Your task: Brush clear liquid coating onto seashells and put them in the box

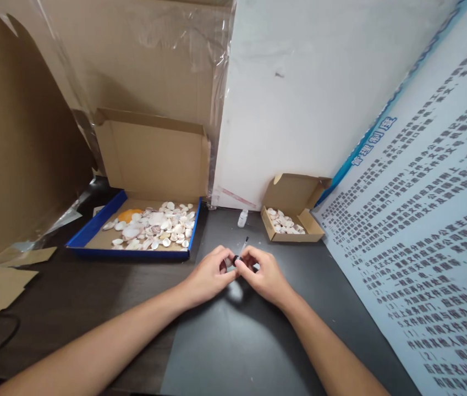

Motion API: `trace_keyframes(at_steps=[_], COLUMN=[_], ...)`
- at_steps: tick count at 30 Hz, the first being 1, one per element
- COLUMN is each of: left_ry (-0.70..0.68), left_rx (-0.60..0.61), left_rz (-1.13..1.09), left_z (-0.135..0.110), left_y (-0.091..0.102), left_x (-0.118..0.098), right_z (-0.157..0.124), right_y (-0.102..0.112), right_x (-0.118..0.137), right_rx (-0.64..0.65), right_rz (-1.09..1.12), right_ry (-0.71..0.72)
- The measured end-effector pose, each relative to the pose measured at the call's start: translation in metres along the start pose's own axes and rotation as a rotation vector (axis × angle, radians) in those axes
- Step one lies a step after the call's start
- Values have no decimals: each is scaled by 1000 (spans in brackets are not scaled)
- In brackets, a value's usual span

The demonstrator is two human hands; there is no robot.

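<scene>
My left hand [212, 275] and my right hand [264, 275] meet over the dark mat, fingertips pinched together. Between them is a small black brush cap [237, 259], its thin stem pointing away from me and ending in a dark brush tip [247, 239]. Fingers of both hands touch the cap. They partly cover it, and whether anything else is pinched there is hidden. Just beyond the hands stands a small clear bottle [242, 218] with a white label or contents.
At the left, a blue-edged cardboard box [134, 253] holds many seashells [157, 223] and an orange piece [129, 215]. A smaller open carton [291, 237] at the right holds more shells [283, 221]. Cardboard panels, a white board and a printed poster [423, 220] surround the table.
</scene>
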State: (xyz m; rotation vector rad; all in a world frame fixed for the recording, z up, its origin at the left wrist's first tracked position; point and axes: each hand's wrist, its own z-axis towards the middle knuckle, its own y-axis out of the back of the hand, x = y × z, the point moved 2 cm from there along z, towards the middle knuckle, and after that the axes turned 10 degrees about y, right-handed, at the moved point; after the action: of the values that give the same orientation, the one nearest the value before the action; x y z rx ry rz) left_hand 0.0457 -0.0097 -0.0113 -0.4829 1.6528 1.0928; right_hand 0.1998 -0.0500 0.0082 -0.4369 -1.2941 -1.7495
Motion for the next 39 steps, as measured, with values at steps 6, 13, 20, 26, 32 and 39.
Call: trace_keyframes(at_steps=[6, 13, 20, 26, 32, 39], left_ry=[-24, 111, 148, 175, 212, 248], left_rx=[-2, 67, 59, 131, 289, 293], left_rz=[-117, -363, -530, -684, -592, -605], left_z=[5, 9, 16, 21, 20, 15], left_y=[2, 4, 6, 10, 13, 16], left_x=[6, 7, 7, 11, 11, 7], right_z=[3, 4, 8, 12, 9, 5], right_y=[11, 12, 2, 6, 18, 16], right_x=[-7, -15, -28, -33, -31, -22], right_rx=[-105, -136, -240, -201, -216, -222], right_rz=[24, 123, 109, 65, 7, -6], right_ry=[-59, -71, -78, -49, -28, 59])
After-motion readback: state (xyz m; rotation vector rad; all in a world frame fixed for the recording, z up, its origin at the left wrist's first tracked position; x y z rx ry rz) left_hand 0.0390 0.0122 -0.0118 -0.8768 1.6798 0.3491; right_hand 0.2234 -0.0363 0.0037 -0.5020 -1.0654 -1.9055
